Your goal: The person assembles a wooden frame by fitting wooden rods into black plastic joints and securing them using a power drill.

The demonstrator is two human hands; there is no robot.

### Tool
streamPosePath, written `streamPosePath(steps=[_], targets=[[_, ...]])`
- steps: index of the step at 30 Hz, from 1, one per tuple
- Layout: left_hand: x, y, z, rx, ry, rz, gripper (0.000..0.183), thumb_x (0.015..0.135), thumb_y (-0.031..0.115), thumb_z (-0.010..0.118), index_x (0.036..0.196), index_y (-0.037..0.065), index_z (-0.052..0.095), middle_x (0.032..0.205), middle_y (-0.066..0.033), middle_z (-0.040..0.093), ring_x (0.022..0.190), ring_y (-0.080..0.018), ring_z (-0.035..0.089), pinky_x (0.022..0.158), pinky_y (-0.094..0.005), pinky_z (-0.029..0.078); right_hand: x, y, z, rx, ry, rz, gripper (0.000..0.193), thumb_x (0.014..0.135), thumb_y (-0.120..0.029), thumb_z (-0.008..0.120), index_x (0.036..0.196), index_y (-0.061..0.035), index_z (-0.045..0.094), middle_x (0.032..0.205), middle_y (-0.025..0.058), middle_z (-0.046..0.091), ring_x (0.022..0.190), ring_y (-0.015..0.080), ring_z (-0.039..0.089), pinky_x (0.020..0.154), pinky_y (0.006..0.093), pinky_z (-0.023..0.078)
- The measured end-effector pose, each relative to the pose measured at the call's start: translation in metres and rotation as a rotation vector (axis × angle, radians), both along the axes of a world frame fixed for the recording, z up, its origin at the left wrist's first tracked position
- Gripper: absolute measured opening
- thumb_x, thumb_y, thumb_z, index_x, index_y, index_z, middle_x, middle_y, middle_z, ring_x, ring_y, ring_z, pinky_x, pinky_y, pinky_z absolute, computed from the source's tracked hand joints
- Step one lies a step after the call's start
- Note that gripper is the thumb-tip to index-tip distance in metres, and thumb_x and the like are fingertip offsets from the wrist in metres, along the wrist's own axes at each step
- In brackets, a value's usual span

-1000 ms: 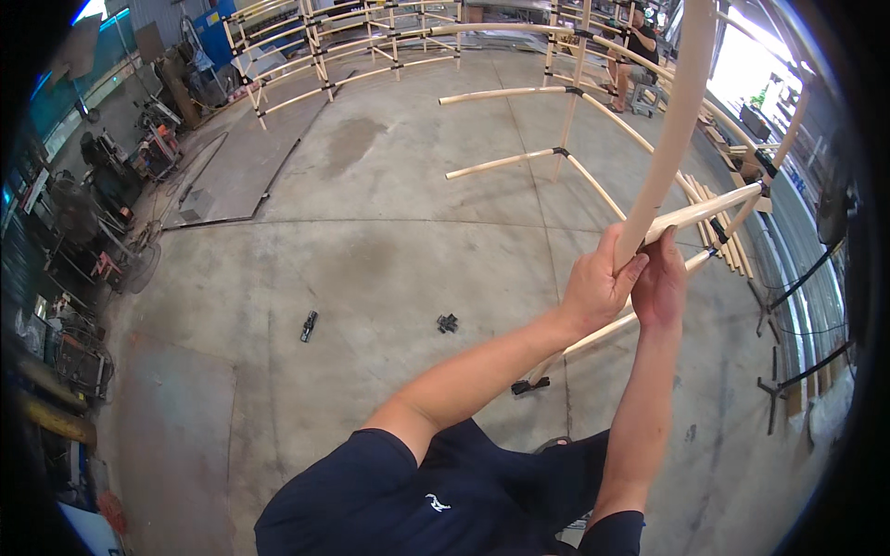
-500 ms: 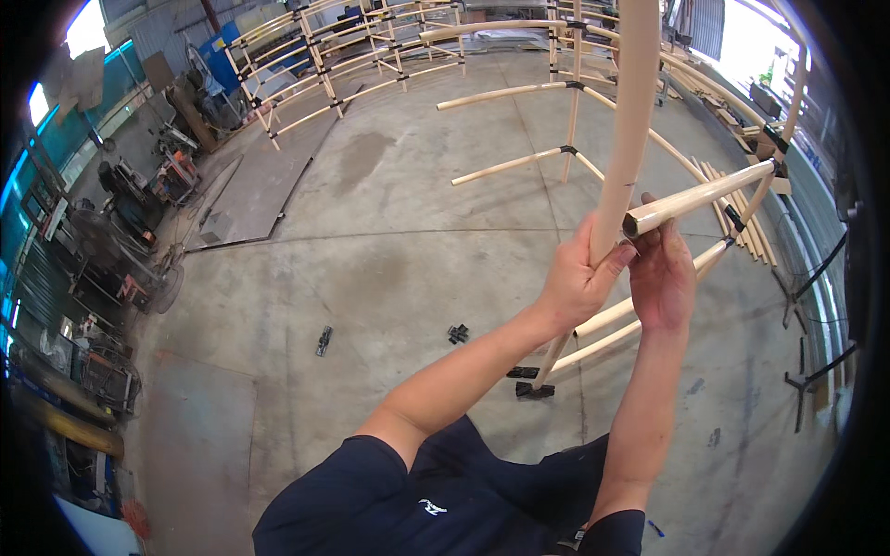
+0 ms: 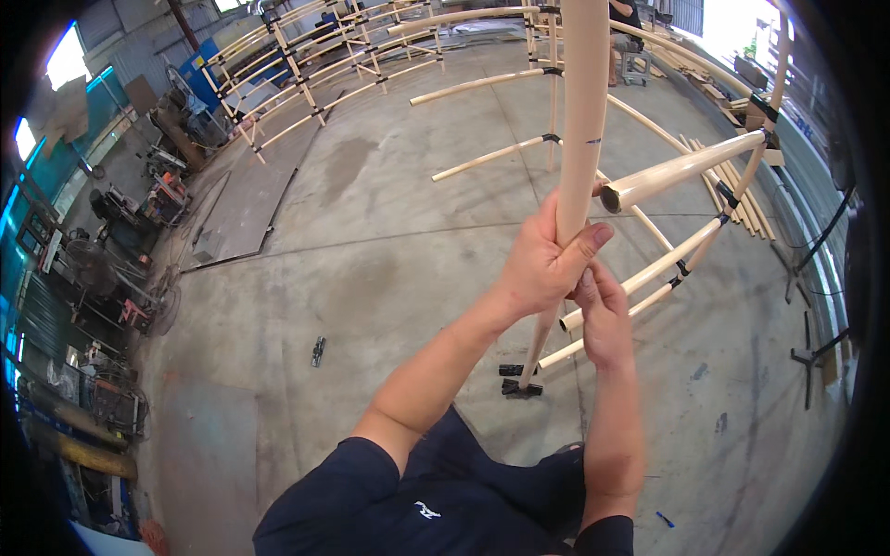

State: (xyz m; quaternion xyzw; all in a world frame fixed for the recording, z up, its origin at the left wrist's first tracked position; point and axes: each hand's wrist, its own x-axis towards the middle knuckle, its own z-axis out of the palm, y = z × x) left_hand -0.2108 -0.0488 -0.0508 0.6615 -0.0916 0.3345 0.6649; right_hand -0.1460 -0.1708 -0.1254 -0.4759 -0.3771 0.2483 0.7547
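Note:
A thick beige pipe [image 3: 584,111] stands upright before me, a small dark mark partway up it. My left hand [image 3: 547,255] is wrapped round it, thumb across the front. Just below that thumb, my right hand [image 3: 604,310] is closed with its fingertips pinched against the pipe's right side; anything between them is hidden. The open end of a horizontal beige pipe [image 3: 691,171] points at the upright, above my right hand. Lower, two more horizontal pipes, the upper one [image 3: 649,278] open-ended, reach toward the upright. Black joints [image 3: 522,385] lie at the upright's foot.
A black joint [image 3: 318,351] lies on the concrete floor to the left. Framework with black joints [image 3: 552,71] stands ahead, and more racks [image 3: 306,74] behind. A blue marker [image 3: 665,519] lies lower right. Machinery [image 3: 102,269] lines the left wall. Another person [image 3: 626,14] is far off.
My right hand has dropped from the horizontal pipe's open end to the upright, below my left thumb. The upright has shifted left in view, and my left hand still grips it.

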Motion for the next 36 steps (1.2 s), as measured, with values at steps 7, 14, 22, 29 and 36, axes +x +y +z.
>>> streamPosePath(steps=[7, 14, 22, 29, 36], targets=[[0.006, 0.003, 0.003, 0.049, 0.103, 0.139, 0.045, 0.095, 0.016, 0.069, 0.135, 0.005, 0.052, 0.077, 0.0029, 0.054, 0.071, -0.0039, 0.050, 0.062, -0.0246, 0.044, 0.002, -0.006, -0.029, -0.272, -0.087, 0.045, 0.042, 0.095, -0.013, 0.066, 0.134, -0.0009, 0.057, 0.109, 0.0049, 0.066, 0.103, 0.0128, 0.059, 0.092, 0.0314, 0.049], [-0.003, 0.007, 0.002, 0.025, 0.114, -0.006, 0.053, 0.101, 0.031, 0.060, 0.144, 0.005, 0.042, 0.093, -0.0040, 0.061, 0.078, -0.0085, 0.059, 0.068, -0.0229, 0.050, -0.016, -0.010, -0.017, -0.399, -0.363, -0.082, 0.043, 0.092, -0.019, 0.071, 0.129, -0.0005, 0.060, 0.099, 0.0076, 0.071, 0.092, 0.0160, 0.065, 0.083, 0.0325, 0.052], [-0.035, 0.085, -0.121, 0.079, 0.361, 0.181, 0.045, 0.099, 0.027, 0.063, 0.136, 0.004, 0.053, 0.097, -0.0092, 0.068, 0.081, -0.0134, 0.064, 0.069, -0.0295, 0.053, -0.025, 0.003, -0.025, -0.384, -0.427, -0.196, 0.029, 0.093, -0.017, 0.067, 0.116, 0.0002, 0.062, 0.101, 0.0086, 0.073, 0.092, 0.0178, 0.067, 0.081, 0.0332, 0.053], [-0.087, 0.058, -0.416, 0.625, 1.016, 0.230, 0.052, 0.084, 0.034, 0.073, 0.129, 0.012, 0.060, 0.120, -0.0162, 0.060, 0.111, -0.0361, 0.061, 0.094, -0.0457, 0.051, -0.035, 0.008, -0.034, -0.437, -0.472, -0.381, 0.028, 0.092, -0.008, 0.067, 0.117, 0.0024, 0.062, 0.107, 0.0105, 0.070, 0.099, 0.0187, 0.067, 0.090, 0.0333, 0.050], [-0.076, 0.004, -0.504, 0.741, 1.181, 0.094, 0.033, 0.086, 0.020, 0.071, 0.116, 0.012, 0.060, 0.125, -0.0111, 0.053, 0.110, -0.0344, 0.060, 0.091, -0.0465, 0.053, -0.042, 0.005, -0.039, -0.471, -0.479, -0.426, 0.029, 0.092, -0.001, 0.062, 0.120, 0.0047, 0.058, 0.114, 0.0151, 0.065, 0.106, 0.0238, 0.066, 0.095, 0.0372, 0.049]])
